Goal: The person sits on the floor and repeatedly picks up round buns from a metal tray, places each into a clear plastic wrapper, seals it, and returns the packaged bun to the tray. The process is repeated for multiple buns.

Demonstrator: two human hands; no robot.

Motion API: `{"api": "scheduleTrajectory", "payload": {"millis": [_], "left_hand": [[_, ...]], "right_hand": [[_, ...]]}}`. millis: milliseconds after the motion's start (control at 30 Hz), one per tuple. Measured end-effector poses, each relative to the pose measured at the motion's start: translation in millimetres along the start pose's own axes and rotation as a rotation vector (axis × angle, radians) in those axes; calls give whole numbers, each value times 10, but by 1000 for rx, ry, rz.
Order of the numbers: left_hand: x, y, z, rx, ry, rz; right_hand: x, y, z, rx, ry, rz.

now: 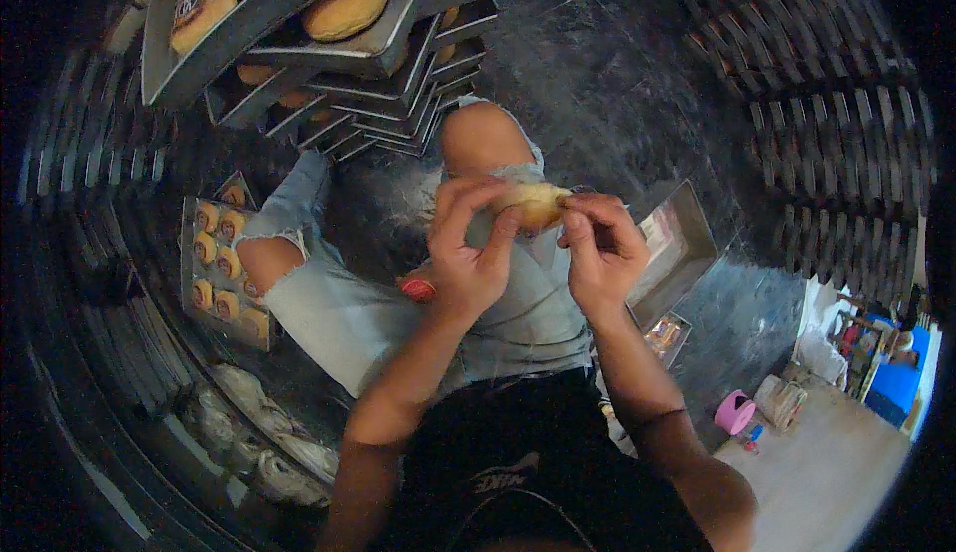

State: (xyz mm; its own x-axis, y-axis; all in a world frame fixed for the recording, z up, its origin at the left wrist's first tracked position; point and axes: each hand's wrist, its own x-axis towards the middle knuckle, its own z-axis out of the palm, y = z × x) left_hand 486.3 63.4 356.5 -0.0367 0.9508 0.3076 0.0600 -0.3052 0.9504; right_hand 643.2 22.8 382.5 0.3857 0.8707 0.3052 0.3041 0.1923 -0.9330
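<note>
A golden oval bread roll (535,206) is held up between my two hands, above my knee in torn light jeans. My left hand (466,243) is closed on its left end, with the thumb below and the fingers behind. At the right end, the fingertips of my right hand (602,243) are pinched together on the roll. Whether a clear wrapper covers the roll is too blurred to tell. A small red thing (417,288) lies by my left wrist, on my jeans.
Stacked metal trays (373,66) of bread rolls rise at the upper left. A tray of wrapped rolls (227,271) lies beside my left knee. Right of my right hand is a metal tray (702,243). Farther right are a pink round container (735,413) and dark tray stacks (836,134).
</note>
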Motion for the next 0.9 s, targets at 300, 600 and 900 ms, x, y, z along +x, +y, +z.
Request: {"api": "scheduleTrajectory", "payload": {"millis": [300, 600, 900], "left_hand": [[63, 97, -221, -272, -3, -615], [-938, -432, -244, -167, -19, -896], [-127, 69, -1293, -534, 321, -522]], "right_hand": [[4, -489, -290, -17, 44, 473], [-1272, 208, -293, 250, -25, 722], [1445, -1145, 1047, -77, -541, -1035]]}}
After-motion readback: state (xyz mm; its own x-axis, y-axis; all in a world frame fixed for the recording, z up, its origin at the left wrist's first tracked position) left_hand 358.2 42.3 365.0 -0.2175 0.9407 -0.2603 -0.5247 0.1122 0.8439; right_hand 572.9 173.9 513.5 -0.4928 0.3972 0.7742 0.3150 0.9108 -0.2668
